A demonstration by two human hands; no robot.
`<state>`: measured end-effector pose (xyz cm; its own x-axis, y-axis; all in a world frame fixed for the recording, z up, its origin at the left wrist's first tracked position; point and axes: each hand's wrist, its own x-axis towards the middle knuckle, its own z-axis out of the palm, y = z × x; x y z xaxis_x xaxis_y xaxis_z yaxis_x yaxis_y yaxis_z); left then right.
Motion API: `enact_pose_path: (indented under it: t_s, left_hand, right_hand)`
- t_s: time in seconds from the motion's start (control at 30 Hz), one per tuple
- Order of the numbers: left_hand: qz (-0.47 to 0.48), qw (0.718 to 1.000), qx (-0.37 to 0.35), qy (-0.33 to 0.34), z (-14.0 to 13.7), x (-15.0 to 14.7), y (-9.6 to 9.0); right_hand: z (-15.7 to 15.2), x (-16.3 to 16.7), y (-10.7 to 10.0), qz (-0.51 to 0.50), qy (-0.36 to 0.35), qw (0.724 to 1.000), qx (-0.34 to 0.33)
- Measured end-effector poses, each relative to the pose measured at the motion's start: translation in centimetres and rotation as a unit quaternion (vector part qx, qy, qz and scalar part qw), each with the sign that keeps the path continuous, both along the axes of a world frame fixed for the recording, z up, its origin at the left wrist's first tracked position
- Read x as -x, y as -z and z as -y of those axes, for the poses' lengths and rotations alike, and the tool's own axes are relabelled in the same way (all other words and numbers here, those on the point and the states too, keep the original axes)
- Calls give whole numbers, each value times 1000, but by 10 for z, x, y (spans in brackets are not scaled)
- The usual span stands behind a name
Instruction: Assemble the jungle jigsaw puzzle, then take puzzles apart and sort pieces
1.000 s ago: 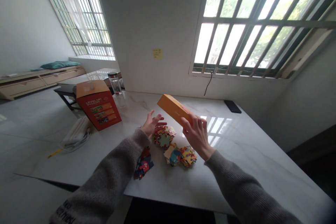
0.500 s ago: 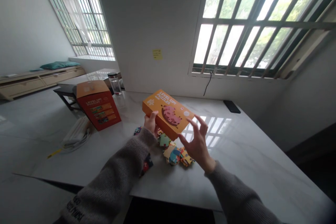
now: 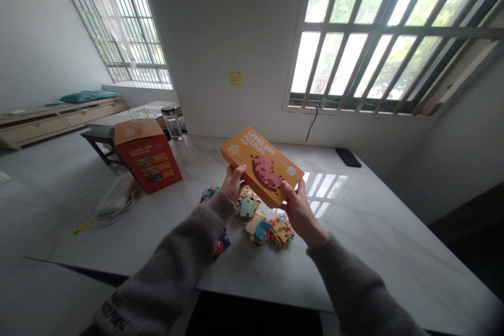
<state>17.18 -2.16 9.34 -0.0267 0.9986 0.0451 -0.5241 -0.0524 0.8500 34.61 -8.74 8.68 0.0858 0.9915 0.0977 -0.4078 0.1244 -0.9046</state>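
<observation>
An orange puzzle box [image 3: 252, 149] with "LEVEL UP! PUZZLES" and a pink picture on its lid is held tilted above the table. My left hand [image 3: 233, 182] grips its near left side, thumb on top. At its right end, my right hand [image 3: 298, 210] holds the corner with the thumb on the lid and the fingers underneath. Below the box lie piles of jigsaw pieces: a green piece [image 3: 248, 208], a cream and blue pile [image 3: 258, 227] and a yellow pile [image 3: 282, 231]. Dark pieces [image 3: 222, 243] are partly hidden by my left sleeve.
A large red and orange puzzle carton [image 3: 151, 163] stands at the left, beside a white power strip [image 3: 115, 197] with its cable. Behind it is a glass bottle [image 3: 173, 125]. A black phone [image 3: 348, 157] lies at the far right of the marble table [image 3: 366, 231].
The box has moved slightly right and up. My right hand's fingers, spread at the box's edge before, have closed around its right corner. My left hand keeps its grip.
</observation>
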Motion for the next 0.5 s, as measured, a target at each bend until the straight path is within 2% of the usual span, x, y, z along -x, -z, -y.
enact_pose_path:
  t_s: [0.13, 0.2, 0.3, 0.37, 0.5]
  left_hand:
    - [-39, 999, 10, 24, 1, 6, -1]
    - [-59, 997, -39, 30, -2, 10, 2]
    - [-131, 979, -154, 13, -8, 15, 8]
    - [-161, 967, -198, 24, -11, 15, 9]
    - [-91, 963, -217, 133, -8, 9, 2]
  right_hand:
    - [-7, -4, 4, -20, 57, 998, -1]
    - [-12, -8, 2, -63, 49, 996, 31]
    - [-15, -14, -3, -139, -36, 986, 81]
    - [-12, -14, -6, -162, -96, 977, 98]
    - [2, -7, -7, -164, -194, 955, 152]
